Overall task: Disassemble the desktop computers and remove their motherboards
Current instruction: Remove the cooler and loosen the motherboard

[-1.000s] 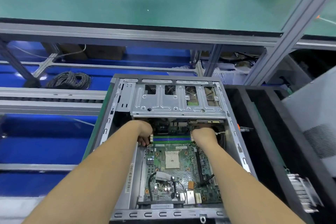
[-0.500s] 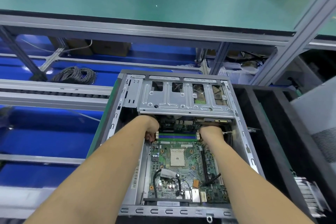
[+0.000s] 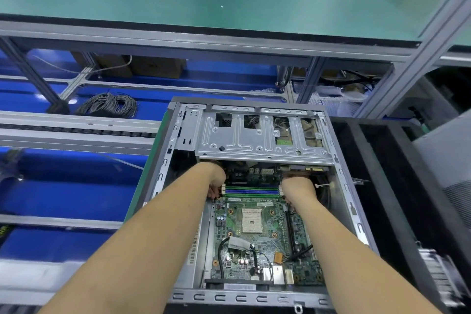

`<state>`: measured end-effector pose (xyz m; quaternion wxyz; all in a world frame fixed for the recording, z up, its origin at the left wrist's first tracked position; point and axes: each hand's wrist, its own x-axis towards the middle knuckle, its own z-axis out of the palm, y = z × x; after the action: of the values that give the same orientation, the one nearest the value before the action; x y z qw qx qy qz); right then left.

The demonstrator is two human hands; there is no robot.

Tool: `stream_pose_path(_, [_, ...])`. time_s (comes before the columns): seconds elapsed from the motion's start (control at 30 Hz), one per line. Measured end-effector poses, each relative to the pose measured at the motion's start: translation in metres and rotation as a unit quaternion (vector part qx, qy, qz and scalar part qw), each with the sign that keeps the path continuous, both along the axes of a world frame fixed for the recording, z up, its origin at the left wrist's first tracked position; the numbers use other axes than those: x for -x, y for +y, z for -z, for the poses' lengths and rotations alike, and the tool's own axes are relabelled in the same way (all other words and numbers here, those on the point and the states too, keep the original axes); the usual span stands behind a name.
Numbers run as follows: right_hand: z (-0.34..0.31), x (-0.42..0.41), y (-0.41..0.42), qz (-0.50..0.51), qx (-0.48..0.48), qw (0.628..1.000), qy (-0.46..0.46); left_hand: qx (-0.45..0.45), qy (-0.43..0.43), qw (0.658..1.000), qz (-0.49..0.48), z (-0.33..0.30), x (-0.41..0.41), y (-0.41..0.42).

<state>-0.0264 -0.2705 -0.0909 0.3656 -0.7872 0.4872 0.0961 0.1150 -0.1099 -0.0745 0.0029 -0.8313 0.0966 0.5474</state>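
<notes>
Two hands are seen in the head view, reaching into the open desktop case. The left hand is set at the left end of the memory slots, the right hand at the right end. Fingers are curled down out of sight on both, so whether anything is pinched or merely pressed cannot be told. The motherboard is still seated flat on the case floor, below the drive cage, with a black cable and thin wires still attached near its front edge.

The step in hand is judged to be the release of the slot latches or a grip on the board's far edge. Both ends are best worked evenly and together, so that nothing is levered crooked. Remaining cables should be unplugged before any lift is attempted, and the bare socket should be left untouched.
</notes>
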Motion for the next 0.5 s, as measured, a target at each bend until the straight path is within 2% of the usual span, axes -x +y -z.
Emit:
stream_pose_path(0.07, [0.001,-0.001,0.002,-0.051,0.041,0.997,0.028,0.035,-0.054,0.997,0.051,0.003,0.000,-0.001])
stream_pose_path(0.13, [-0.001,0.001,0.007,-0.110,0.075,0.988,0.074,0.049,-0.113,0.981,0.148,-0.007,0.010,-0.003])
stream_pose_path(0.27, [-0.007,0.002,0.011,-0.237,0.192,0.943,0.134,0.036,-0.220,0.936,0.273,-0.010,0.023,-0.013])
stream_pose_path(0.37, [-0.004,0.001,0.009,-0.295,0.241,0.920,0.093,0.051,-0.273,0.906,0.319,-0.012,0.027,-0.019])
stream_pose_path(0.5, [0.003,0.002,0.011,-0.348,0.255,0.901,0.054,0.120,-0.277,0.895,0.328,-0.015,0.025,-0.020])
